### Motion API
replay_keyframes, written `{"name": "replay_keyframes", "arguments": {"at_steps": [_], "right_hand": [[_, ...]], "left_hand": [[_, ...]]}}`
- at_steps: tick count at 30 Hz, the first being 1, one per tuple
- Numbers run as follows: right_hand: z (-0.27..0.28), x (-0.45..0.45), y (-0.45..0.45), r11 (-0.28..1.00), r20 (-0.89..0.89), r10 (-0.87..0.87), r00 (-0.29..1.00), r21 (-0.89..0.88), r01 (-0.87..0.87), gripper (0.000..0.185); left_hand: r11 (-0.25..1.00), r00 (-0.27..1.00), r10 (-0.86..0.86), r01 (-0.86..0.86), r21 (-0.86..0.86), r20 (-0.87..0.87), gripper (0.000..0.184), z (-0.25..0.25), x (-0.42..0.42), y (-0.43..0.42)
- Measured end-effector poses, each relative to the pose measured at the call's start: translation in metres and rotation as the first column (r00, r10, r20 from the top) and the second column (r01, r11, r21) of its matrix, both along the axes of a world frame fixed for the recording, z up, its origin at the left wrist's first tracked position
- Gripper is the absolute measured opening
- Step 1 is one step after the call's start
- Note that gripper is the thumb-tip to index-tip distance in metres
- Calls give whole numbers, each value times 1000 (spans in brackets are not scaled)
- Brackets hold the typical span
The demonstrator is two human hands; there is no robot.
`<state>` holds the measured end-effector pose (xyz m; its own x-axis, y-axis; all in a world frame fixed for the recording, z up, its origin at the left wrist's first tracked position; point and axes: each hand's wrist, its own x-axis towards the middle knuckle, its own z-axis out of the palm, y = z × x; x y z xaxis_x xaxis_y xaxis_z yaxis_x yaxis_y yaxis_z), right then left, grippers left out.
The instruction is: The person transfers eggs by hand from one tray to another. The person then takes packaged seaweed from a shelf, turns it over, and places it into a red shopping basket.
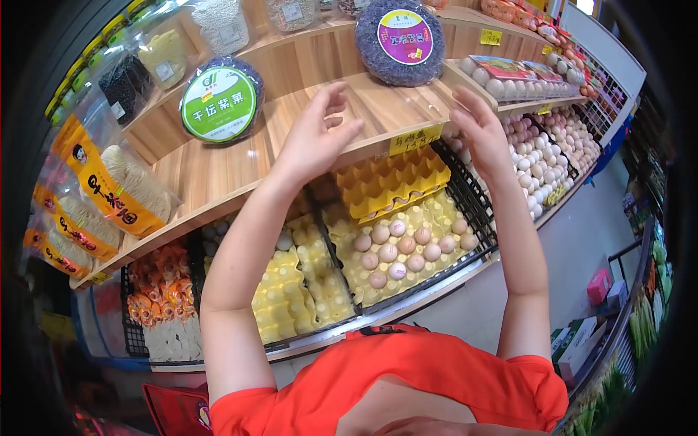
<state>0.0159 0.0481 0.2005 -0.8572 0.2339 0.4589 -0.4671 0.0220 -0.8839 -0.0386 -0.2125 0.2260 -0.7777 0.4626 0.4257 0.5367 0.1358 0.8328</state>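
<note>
Both my hands are raised over the wooden shelf (283, 109), with a wide gap between them. My left hand (320, 134) has its fingers curved and apart, and nothing is in it. To its left stands a round, dark, plastic-wrapped package with a green label (218, 105). My right hand (480, 131) is also empty, its fingers loosely spread near the shelf's front edge. A second round, dark package with a purple label (403, 43) lies behind and between the hands. A yellow price tag (416, 139) hangs on the shelf edge, left of my right hand.
Orange noodle bags (116, 185) stand at the left. Below are yellow egg trays (392, 185), loose brown eggs (387, 253) and orange-wrapped items (163, 287). White eggs (538, 171) and a clear egg carton (502, 87) are at the right. Leafy vegetables (643, 327) line the far right.
</note>
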Motion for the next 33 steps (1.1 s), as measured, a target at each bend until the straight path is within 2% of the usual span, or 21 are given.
{"name": "replay_keyframes", "arguments": {"at_steps": [1, 2, 4, 7, 11, 12, 14, 16, 17, 19, 23, 25, 29, 31, 32, 33], "right_hand": [[6, -17, 8, 1000, -3, 18, 1000, -4, -18, 49], [13, -32, 16, 997, 65, 5, 998, -81, 0, 50], [20, -62, 35, 975, 171, 21, 985, -221, 17, 51], [9, -113, 70, 984, 174, 113, 978, -155, -86, 50], [12, -141, 84, 978, 234, 158, 959, -169, -120, 50], [12, -144, 87, 966, 269, 220, 938, -194, -171, 51], [11, -152, 90, 956, 276, 257, 926, -215, -201, 51], [9, -160, 93, 939, 295, 314, 902, -235, -250, 51], [8, -163, 95, 936, 292, 323, 900, -237, -260, 51], [9, -162, 95, 914, 295, 386, 874, -247, -321, 49], [4, -152, 94, 885, 260, 447, 856, -265, -382, 48], [11, -136, 88, 880, 212, 459, 863, -241, -409, 46], [16, -100, 73, 832, 130, 532, 836, -263, -488, 44], [11, -83, 59, 849, 18, 522, 853, -113, -517, 45], [10, -68, 47, 884, -36, 465, 885, -46, -466, 43], [5, -55, 35, 916, -139, 402, 905, 62, -397, 40]], "left_hand": [[999, 994, 43, -43, 1, 103, 62, 7, -7, 8], [998, 993, 61, -61, -6, 98, 62, 10, -18, 16], [992, 967, 120, -128, 22, 226, 69, 10, -45, 33], [978, 948, 202, -208, 1, 248, 75, 7, -84, 60], [934, 893, 349, -356, -27, 286, 80, 5, -122, 99], [916, 866, 369, -400, 24, 338, 79, 4, -126, 108], [891, 837, 390, -449, 72, 384, 78, 3, -137, 118], [896, 813, 310, -423, 136, 492, 75, 2, -147, 123], [892, 812, 318, -431, 135, 490, 75, -1, -150, 124], [888, 805, 269, -420, 188, 528, 60, 2, -141, 130], [910, 841, 310, -397, 118, 443, 48, 1, -135, 125], [891, 854, 357, -433, 138, 378, 40, 5, -120, 120], [876, 877, 332, -423, 232, 346, 39, 16, -73, 99], [859, 916, 283, -374, 351, 284, 37, 18, -42, 82], [835, 935, 252, -341, 432, 249, 37, 15, -28, 73], [822, 928, 281, -364, 438, 245, 37, 12, -12, 63]]}}
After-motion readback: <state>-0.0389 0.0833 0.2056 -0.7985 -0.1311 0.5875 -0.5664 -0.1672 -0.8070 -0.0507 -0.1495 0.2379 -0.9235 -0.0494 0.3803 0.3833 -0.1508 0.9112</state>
